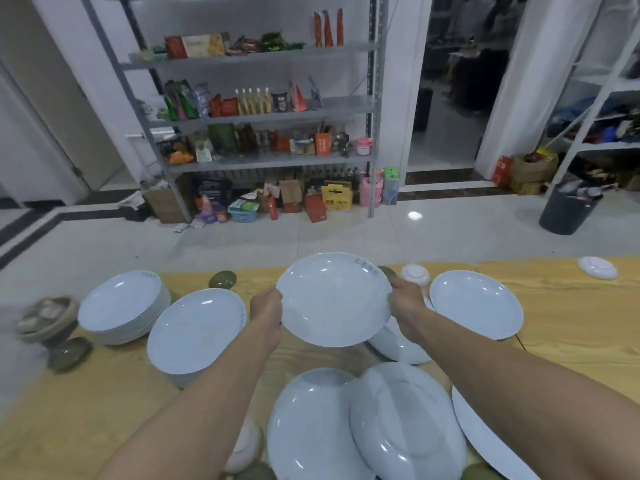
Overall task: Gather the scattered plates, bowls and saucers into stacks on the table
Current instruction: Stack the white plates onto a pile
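a yellow wooden table (pixel 571 306) fills the lower view, and metal shelving (pixel 252 109) full of packets and bottles stands against the white wall at twelve o'clock. a white plate (pixel 334 299) is held clear of the table near the centre, tipped slightly toward the camera. the left hand (pixel 266 308) grips its rim at nine o'clock and the right hand (pixel 405 303) grips it at three o'clock, with the fingers curled round the edge. a tall stack of plates (pixel 121 303) stands at nine o'clock from it, and a single plate (pixel 476 303) lies at three o'clock. an overturned plate (pixel 408 420) lies among others at six o'clock. the held plate looks glazed, stiff and breakable, and is probably slick and fairly weighty. holding it by opposite rims suits it, and it should be set down flat and gently.
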{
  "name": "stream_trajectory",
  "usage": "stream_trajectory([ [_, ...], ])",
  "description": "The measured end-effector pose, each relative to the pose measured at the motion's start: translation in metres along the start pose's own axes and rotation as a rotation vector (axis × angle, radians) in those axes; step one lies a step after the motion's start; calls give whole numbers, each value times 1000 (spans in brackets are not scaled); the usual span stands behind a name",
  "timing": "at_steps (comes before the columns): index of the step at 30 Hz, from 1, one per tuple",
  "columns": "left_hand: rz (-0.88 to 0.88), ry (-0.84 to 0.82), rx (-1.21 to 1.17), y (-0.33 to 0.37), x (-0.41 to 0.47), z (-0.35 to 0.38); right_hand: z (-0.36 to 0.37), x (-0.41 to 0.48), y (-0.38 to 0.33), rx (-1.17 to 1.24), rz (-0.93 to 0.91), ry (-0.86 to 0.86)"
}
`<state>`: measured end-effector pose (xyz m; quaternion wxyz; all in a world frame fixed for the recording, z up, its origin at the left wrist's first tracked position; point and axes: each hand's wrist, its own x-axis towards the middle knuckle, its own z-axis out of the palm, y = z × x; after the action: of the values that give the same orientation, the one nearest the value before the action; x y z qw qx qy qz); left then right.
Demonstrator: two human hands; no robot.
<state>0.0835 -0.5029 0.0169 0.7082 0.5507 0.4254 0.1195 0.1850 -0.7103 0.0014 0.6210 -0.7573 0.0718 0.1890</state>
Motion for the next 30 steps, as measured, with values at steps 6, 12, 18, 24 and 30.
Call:
stream_trajectory([
  [6,-56,87,-119,15,24,-72,91,2,-14,-29,8,-146],
  [12,-57,160,-29,24,67,-155,192,-9,-16,-152,17,-273],
  [18,-111,123,-9,12,122,-224,278,-14,7,-195,83,-275],
  [24,-85,104,26,-5,163,-258,330,-16,40,-251,148,-205],
  [30,-81,81,38,-25,188,-267,338,-15,47,-298,133,-165],
])
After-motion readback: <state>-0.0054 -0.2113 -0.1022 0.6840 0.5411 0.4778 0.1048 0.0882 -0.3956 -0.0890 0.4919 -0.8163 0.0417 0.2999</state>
